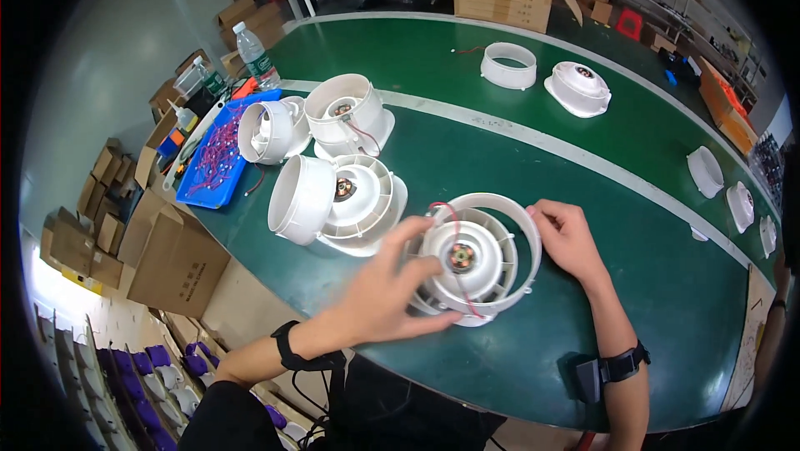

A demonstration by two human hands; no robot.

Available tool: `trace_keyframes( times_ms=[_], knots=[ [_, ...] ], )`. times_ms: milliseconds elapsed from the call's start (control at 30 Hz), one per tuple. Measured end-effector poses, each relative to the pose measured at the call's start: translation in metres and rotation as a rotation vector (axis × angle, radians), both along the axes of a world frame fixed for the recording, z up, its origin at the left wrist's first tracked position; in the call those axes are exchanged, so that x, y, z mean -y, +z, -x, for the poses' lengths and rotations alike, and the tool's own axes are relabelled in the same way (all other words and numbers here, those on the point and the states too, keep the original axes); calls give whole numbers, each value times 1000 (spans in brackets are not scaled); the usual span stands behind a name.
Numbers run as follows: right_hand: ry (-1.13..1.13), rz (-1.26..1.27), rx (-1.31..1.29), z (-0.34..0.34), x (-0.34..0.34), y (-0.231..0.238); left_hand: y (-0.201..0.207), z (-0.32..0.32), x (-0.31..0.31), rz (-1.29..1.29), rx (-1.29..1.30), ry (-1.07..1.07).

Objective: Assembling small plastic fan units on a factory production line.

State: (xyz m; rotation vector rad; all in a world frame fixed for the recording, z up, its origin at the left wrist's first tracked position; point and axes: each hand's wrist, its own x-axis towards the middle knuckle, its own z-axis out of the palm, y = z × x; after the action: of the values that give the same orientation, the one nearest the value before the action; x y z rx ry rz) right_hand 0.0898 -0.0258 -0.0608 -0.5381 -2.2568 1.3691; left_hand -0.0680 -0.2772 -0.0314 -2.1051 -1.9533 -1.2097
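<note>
- Your left hand (390, 280) is blurred, fingers spread at the left side of the fan (492, 253); I cannot tell whether it touches;
- your right hand (568, 239) pinches the ring (528, 239) at its right rim;
- ring and fan overlap in view, on the table (658, 284) before you.

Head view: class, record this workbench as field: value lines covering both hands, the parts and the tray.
Left hand: blurred, fingers spread over the left side of the white fan housing
Right hand: curled, fingertips on the white ring, right side
Red wire: crosses the housing's hub
Hub centre: copper coils
Blue tray: holds tangled wires
Beyond left hand: three white ring-and-housing sets
</note>
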Motion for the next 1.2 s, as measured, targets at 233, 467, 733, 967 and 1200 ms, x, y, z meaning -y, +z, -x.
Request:
trace_keyframes(
  times_ms=[233, 467, 733, 967, 1200],
  knots=[
    [-101, 439, -140, -11, -17, 6, 32, -33, -43, 129, 35, -169],
    [-35, 604, -174, -10, -25, 4, 75, -8, -62, 168, 41, -237],
    [-157, 217, -368, -43, -56, 73, 120, 17, -118, 214, 260, -272],
    [102, -196, -298, -82, -40, 134, 147, 10, -159, 265, -75, -413],
    [240, -421, 72, -72, -7, 150, 175, 14, -174, 461, -164, -467]
  ],
)
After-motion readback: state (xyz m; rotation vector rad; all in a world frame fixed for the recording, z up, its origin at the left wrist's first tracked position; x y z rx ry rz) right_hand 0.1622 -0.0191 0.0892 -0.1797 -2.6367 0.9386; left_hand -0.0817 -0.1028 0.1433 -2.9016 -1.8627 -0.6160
